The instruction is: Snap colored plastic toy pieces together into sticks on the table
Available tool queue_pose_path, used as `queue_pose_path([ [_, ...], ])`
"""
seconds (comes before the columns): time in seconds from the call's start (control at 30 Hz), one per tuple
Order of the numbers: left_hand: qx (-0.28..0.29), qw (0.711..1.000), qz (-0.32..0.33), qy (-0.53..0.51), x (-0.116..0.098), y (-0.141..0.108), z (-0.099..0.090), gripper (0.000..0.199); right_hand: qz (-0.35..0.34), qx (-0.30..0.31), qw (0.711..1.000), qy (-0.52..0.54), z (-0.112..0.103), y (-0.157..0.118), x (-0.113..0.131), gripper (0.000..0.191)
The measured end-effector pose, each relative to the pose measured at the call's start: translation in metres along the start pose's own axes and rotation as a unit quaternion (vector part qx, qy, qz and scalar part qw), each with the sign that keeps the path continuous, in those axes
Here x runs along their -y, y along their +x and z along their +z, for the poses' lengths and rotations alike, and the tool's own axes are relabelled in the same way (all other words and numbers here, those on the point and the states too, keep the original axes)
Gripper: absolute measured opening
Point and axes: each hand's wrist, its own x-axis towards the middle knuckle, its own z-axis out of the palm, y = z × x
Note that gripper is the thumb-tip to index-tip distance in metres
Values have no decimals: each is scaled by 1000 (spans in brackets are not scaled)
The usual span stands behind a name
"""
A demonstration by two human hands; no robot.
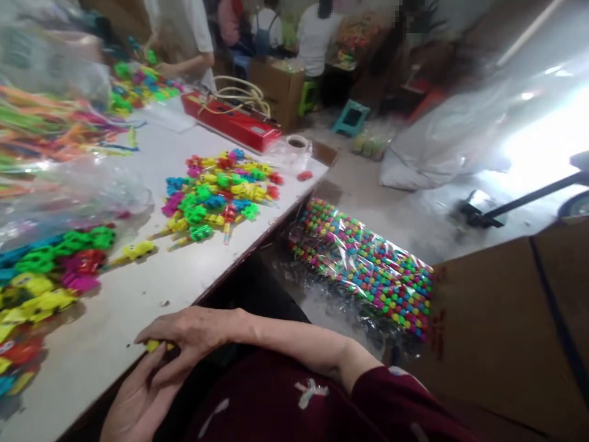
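Note:
My right hand (196, 334) lies across my body and curls over a small yellow plastic toy piece (154, 346) near the white table's edge (108, 344). My left hand (138, 402) sits just below it, partly hidden, with its fingers tucked under my right hand. A heap of bright green, yellow, blue and pink plastic toy pieces (216, 190) lies on the table beyond my hands. Another heap (50, 276) lies to their left, and a single yellow piece (138, 248) rests between the heaps.
A transparent bag of multicoloured beads (363, 270) and a cardboard box (497, 319) stand to my right. A red sealing machine (230, 120), a tape roll (297, 144) and coloured sticks (46, 123) lie farther along the table. A co-worker (184, 37) stands beyond it.

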Motion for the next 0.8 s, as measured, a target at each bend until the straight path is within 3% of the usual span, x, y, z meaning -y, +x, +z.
queue_pose_path([
  [0.1,6,999,-39,6,4,6,0,60,16,-16,1000,3,-4,-11,-1,62],
  [0.2,-13,999,-28,-19,5,7,9,53,24,-41,997,63,-7,-23,-1,61],
  [0.3,-10,996,-10,-84,0,-4,29,48,72,-157,975,138,-11,-37,-1,50],
  [0.4,98,990,5,-105,-12,-13,39,47,145,-273,942,133,-19,-36,-13,23],
  [0.47,104,985,22,-134,-19,-16,36,52,163,-282,943,74,-25,-21,-28,20],
  [0.6,70,973,53,-213,-19,-23,17,60,158,-215,959,-92,-34,35,-49,23],
  [0.73,59,965,64,-249,-16,-31,-1,50,156,-193,945,-213,-44,103,-57,37],
  [0.8,55,969,81,-227,-17,-35,-9,48,167,-154,937,-267,-46,130,-60,34],
])
